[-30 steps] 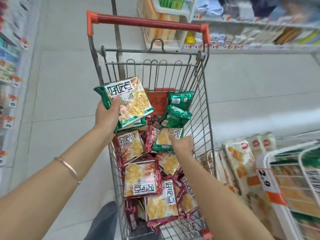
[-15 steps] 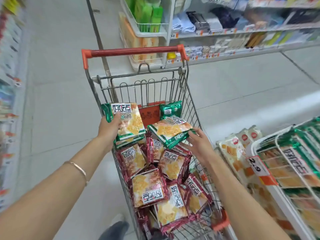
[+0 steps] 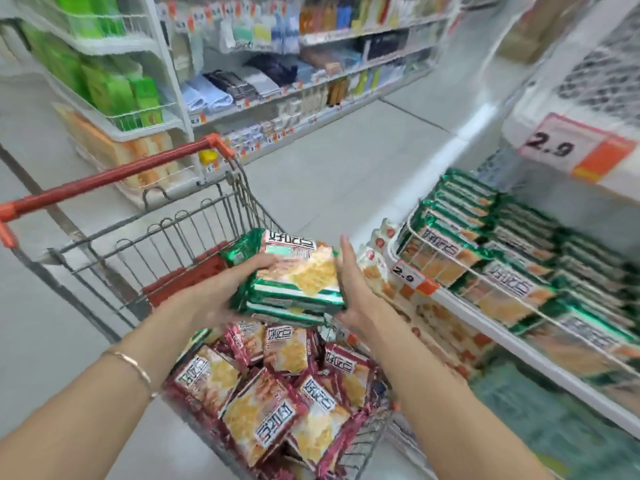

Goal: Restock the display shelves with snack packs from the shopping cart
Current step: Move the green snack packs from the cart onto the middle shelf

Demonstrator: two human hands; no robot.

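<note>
Stacking done: green packs (image 3: 298, 289), split between two hands a second ago, now form one stack above the cart (image 3: 114, 175), near the shelf (image 3: 540, 364). Left hand (image 3: 214, 299) grips it, thumb on top; right hand (image 3: 353, 292) presses flat on its side. Shelving looks next. Red packs (image 3: 270, 403) lie in cart. Tag (image 3: 408, 274) reads 2.9; pack lettering unreadable.

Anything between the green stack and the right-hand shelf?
Nothing visible in the gap. The stack, held between left hand and right hand, sits above the cart; only a wire rail fronts the green packs on the shelf.
</note>
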